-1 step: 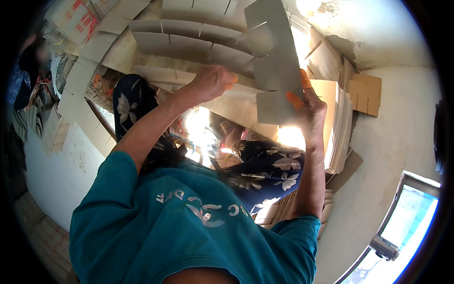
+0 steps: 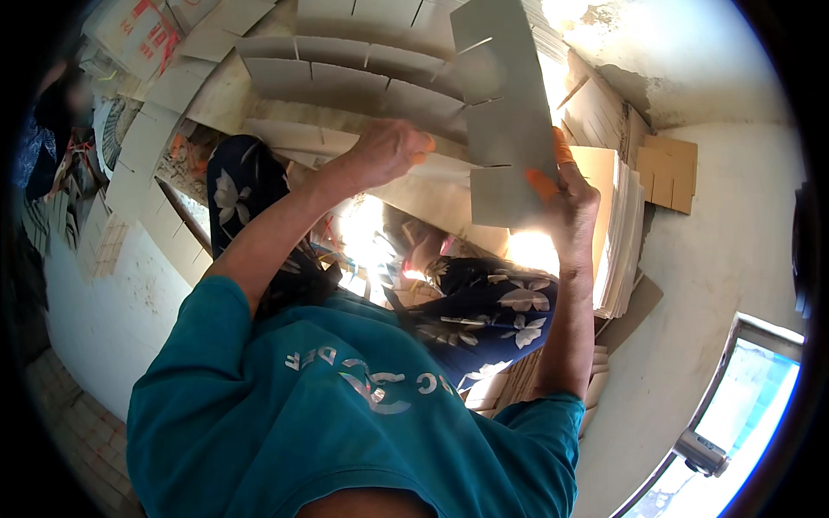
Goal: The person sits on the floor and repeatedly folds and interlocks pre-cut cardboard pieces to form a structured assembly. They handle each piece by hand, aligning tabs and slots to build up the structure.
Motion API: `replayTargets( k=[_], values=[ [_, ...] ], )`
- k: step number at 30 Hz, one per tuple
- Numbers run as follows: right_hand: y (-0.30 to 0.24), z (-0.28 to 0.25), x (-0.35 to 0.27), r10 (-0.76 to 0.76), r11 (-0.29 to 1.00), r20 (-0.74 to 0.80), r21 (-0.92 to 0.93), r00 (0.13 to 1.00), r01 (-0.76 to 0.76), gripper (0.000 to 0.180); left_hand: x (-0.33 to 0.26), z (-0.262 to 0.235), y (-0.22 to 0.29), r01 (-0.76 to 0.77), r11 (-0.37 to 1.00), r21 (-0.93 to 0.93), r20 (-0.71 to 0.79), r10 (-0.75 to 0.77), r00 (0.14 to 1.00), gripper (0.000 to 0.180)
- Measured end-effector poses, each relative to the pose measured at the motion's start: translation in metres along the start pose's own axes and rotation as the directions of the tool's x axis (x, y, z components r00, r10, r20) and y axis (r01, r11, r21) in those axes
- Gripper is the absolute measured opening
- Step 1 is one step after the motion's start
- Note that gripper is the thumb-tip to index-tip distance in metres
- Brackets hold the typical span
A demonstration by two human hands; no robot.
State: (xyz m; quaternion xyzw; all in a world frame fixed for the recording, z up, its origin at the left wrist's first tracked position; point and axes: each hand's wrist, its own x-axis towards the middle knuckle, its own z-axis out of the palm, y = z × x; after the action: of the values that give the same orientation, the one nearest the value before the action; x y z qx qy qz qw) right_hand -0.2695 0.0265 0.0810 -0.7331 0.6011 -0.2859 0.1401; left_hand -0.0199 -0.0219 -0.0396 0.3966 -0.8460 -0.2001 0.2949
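Note:
My right hand (image 2: 572, 203), with orange covers on the fingertips, grips the lower end of a grey cardboard divider strip (image 2: 505, 112). The strip stands tilted, with several slots cut in from its left edge. My left hand (image 2: 387, 157) is closed, orange showing at its fingertips, beside the pale cardboard (image 2: 354, 142) in front of me. Whatever its fingers hold, if anything, is hidden. Beyond it, slotted cardboard strips (image 2: 345, 85) stand on edge in rows, roughly parallel to each other.
At my right, a stack of cardboard sheets (image 2: 623, 233) leans near the wall, with a brown slotted piece (image 2: 667, 173) behind it. More slotted strips (image 2: 142, 155) lie at the left. A person (image 2: 43, 142) is at the far left edge. Bright sunlight washes out spots near my knees.
My right hand and the strip in it have shifted very slightly to the right. My left hand looks the same.

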Motion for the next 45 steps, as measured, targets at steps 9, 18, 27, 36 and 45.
replayTargets(
  k=[9, 18, 27, 36, 45],
  values=[
    [0.002, -0.001, 0.001, -0.022, 0.999, 0.016, 0.037, 1.000, 0.021, 0.059, 0.000, -0.001, -0.001, -0.029, 1.000, 0.011, -0.013, 0.030, 0.999, 0.013],
    [0.009, -0.001, -0.002, -0.046, 0.993, 0.011, 0.109, 0.999, 0.044, 0.056, -0.001, -0.001, 0.001, 0.005, 0.999, -0.037, -0.020, -0.006, 1.000, 0.014],
    [0.013, -0.006, 0.003, -0.024, 0.989, 0.053, 0.149, 0.998, 0.016, 0.056, -0.001, 0.000, -0.001, -0.012, 0.997, -0.077, -0.056, 0.008, 0.998, 0.014],
    [0.012, -0.006, 0.006, -0.018, 0.995, 0.036, 0.095, 0.999, 0.014, 0.056, 0.005, -0.006, -0.006, -0.008, 0.989, -0.150, -0.038, 0.003, 0.999, 0.021],
    [0.012, -0.002, 0.005, -0.054, 0.997, 0.056, 0.054, 0.997, 0.051, 0.056, 0.056, -0.035, -0.041, -0.078, 0.990, 0.116, -0.055, 0.085, 0.995, 0.021]
  ],
)
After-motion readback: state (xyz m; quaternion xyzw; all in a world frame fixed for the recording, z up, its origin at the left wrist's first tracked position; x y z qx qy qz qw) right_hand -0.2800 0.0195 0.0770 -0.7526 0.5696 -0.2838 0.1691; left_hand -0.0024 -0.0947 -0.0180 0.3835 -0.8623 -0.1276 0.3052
